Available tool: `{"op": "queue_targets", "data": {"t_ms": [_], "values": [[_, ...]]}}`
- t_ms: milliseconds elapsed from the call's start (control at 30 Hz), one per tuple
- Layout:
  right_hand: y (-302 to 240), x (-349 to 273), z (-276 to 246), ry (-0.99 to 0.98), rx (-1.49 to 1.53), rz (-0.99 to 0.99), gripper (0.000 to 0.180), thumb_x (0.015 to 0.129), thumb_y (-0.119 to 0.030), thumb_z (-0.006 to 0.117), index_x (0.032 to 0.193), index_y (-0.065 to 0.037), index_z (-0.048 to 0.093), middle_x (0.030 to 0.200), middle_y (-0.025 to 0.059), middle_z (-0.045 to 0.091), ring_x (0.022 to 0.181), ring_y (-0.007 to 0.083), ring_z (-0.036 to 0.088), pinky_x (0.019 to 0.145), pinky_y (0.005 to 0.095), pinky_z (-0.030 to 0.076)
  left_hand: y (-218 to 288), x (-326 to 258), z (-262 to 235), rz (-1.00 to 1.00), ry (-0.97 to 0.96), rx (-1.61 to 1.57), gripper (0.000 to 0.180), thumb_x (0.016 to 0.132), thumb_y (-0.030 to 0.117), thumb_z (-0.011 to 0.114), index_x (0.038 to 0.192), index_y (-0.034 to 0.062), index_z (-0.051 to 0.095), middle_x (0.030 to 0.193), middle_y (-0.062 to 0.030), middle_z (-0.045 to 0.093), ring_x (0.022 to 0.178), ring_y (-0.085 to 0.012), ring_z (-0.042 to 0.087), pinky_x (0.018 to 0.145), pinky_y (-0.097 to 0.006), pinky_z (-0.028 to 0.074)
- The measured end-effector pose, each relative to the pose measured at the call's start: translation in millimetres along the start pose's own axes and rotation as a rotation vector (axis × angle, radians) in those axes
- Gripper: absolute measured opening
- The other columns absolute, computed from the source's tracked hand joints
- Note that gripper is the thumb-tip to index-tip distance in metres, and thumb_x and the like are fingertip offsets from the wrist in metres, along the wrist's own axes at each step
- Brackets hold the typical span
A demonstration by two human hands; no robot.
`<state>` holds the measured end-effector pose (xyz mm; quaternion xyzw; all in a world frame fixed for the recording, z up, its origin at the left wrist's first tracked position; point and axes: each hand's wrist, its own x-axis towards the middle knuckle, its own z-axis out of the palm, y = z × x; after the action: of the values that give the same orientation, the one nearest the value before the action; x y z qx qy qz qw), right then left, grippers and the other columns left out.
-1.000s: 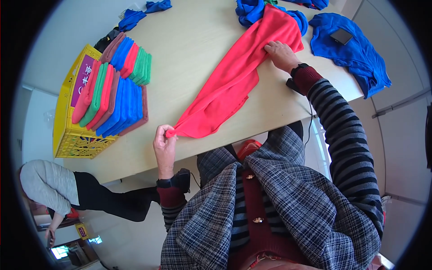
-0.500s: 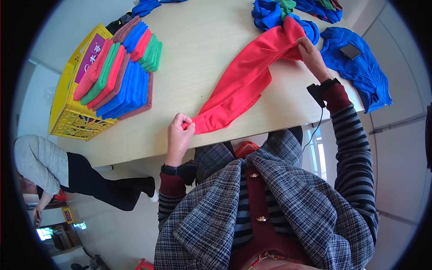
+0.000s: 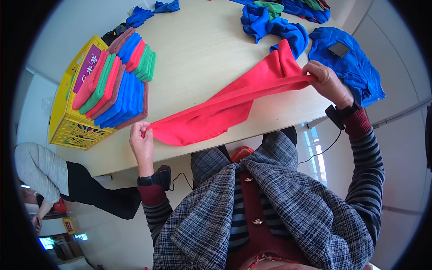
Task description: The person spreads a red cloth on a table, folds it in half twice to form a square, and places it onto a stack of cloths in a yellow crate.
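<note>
A red cloth point(image 3: 225, 108) is stretched between my hands over the near side of the table, one long edge pulled taut. My left hand point(image 3: 142, 138) pinches its left corner close to the table's front edge. At the other end my right hand point(image 3: 325, 80) grips the taut edge, fingers closed on it. The far part of the red cloth lies folded over on the table, touching a crumpled blue cloth point(image 3: 290, 36). Beside my right hand is a spread blue cloth point(image 3: 348, 63) with a small dark flat device point(image 3: 339, 50) on it.
Stacks of folded cloths point(image 3: 119, 85) in red, green, blue and brown lean by a yellow plastic crate point(image 3: 85, 132) on the left of the pale table point(image 3: 193, 49). More crumpled cloths point(image 3: 310, 10) lie at the far right. Another person point(image 3: 40, 166) bends at the lower left.
My left hand has moved left and my right hand right and nearer, drawing the red cloth's edge taut between them. The cloth has slid away from the blue and green pile.
</note>
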<state>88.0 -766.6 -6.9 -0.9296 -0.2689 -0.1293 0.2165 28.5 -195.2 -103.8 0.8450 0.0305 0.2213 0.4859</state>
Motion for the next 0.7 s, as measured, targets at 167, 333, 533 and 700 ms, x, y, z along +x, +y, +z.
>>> {"op": "queue_targets", "data": {"t_ms": [167, 333, 533, 700], "values": [[39, -15, -12, 0.118, 0.078, 0.141, 0.010, 0.090, 0.004, 0.067, 0.097, -0.002, 0.063, 0.088, 0.0089, 0.063, 0.080, 0.0197, 0.064, 0.074, 0.0264, 0.054, 23, 10, -11, -0.001, 0.011, 0.084, 0.005, 0.089, -0.003, 0.063, 0.092, -0.0006, 0.060, 0.086, -0.0050, 0.055, 0.079, -0.0133, 0.051, 0.076, -0.026, 0.046], [56, -21, -22, 0.167, 0.067, 0.217, 0.006, 0.089, 0.003, 0.064, 0.093, -0.001, 0.064, 0.088, 0.0092, 0.065, 0.080, 0.0201, 0.066, 0.071, 0.0302, 0.054, 29, 19, -30, 0.151, 0.062, 0.244, 0.007, 0.098, 0.008, 0.063, 0.095, 0.0018, 0.062, 0.088, 0.0007, 0.058, 0.079, -0.0062, 0.052, 0.069, -0.022, 0.045], [62, -28, -51, 0.273, 0.385, 0.250, 0.014, 0.101, -0.005, 0.058, 0.108, -0.004, 0.069, 0.099, 0.0040, 0.069, 0.090, 0.0127, 0.067, 0.084, 0.0255, 0.055, 45, 34, -67, 0.009, 0.176, -0.204, 0.009, 0.100, 0.010, 0.064, 0.097, 0.0020, 0.062, 0.094, -0.0016, 0.063, 0.087, -0.0079, 0.057, 0.081, -0.026, 0.047], [59, -24, -97, 0.282, 0.541, 0.237, 0.022, 0.103, -0.012, 0.057, 0.119, -0.004, 0.069, 0.108, 0.0046, 0.071, 0.096, 0.0120, 0.068, 0.094, 0.0263, 0.052, 80, 40, -96, 0.037, 0.262, -0.543, 0.010, 0.101, 0.011, 0.062, 0.105, 0.0025, 0.063, 0.100, -0.0010, 0.065, 0.091, -0.0070, 0.060, 0.086, -0.027, 0.048]]}}
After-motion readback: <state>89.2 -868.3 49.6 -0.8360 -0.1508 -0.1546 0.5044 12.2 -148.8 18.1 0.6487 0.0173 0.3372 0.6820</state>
